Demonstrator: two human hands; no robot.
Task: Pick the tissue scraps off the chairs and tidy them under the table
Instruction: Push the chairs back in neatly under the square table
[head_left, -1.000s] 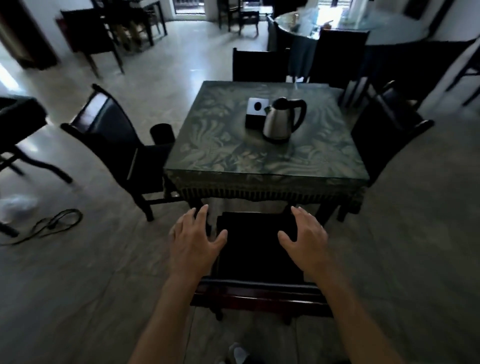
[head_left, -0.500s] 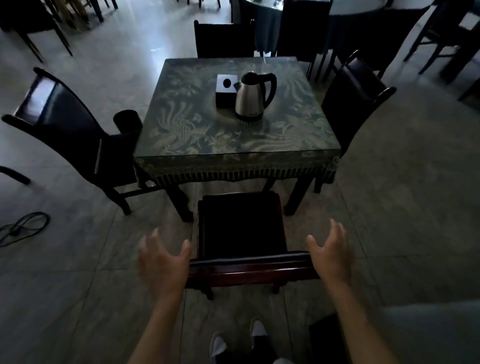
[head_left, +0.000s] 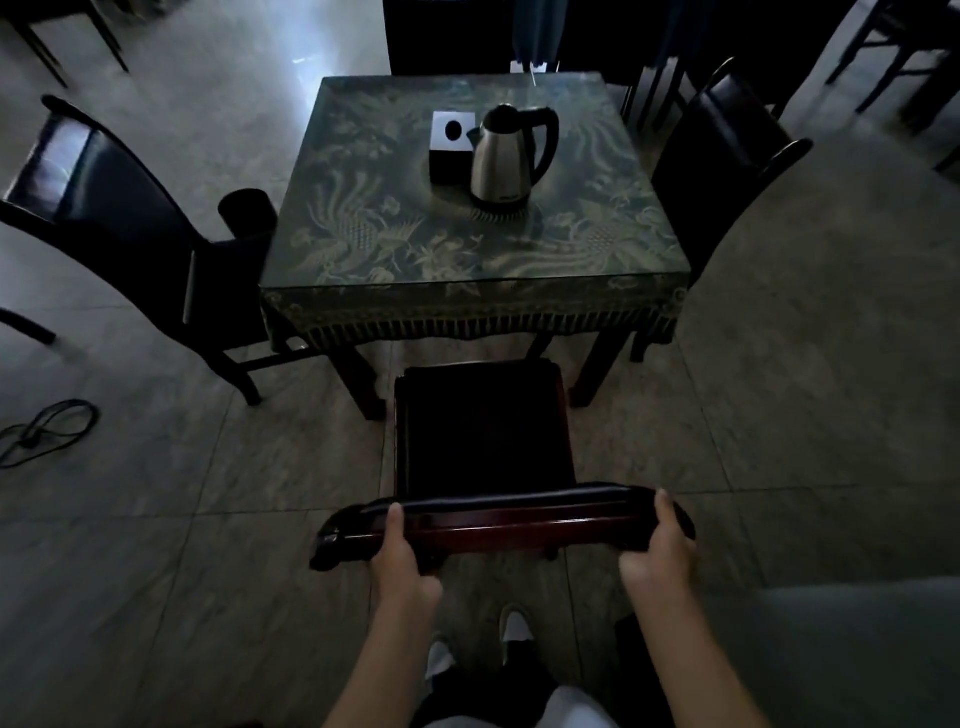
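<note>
A dark wooden chair (head_left: 485, 431) stands in front of me, its seat facing the square table (head_left: 483, 291) with a patterned green cloth. My left hand (head_left: 400, 558) grips the left part of the chair's top rail (head_left: 519, 517). My right hand (head_left: 660, 556) grips the rail's right end. The seat looks bare and dark; I see no tissue scraps on it. Another dark chair (head_left: 130, 223) stands at the table's left side, one (head_left: 722, 156) at its right, and one (head_left: 447, 36) at the far side.
A steel kettle (head_left: 506, 156) and a tissue box (head_left: 451, 145) sit on the table. A black bin (head_left: 248, 210) stands by the table's left corner. A black cable (head_left: 41, 431) lies on the tiled floor at left. My shoes (head_left: 511, 631) are behind the chair.
Both hands drew back from above the seat and closed on the chair's top rail. The view has tilted down and stepped back from the table.
</note>
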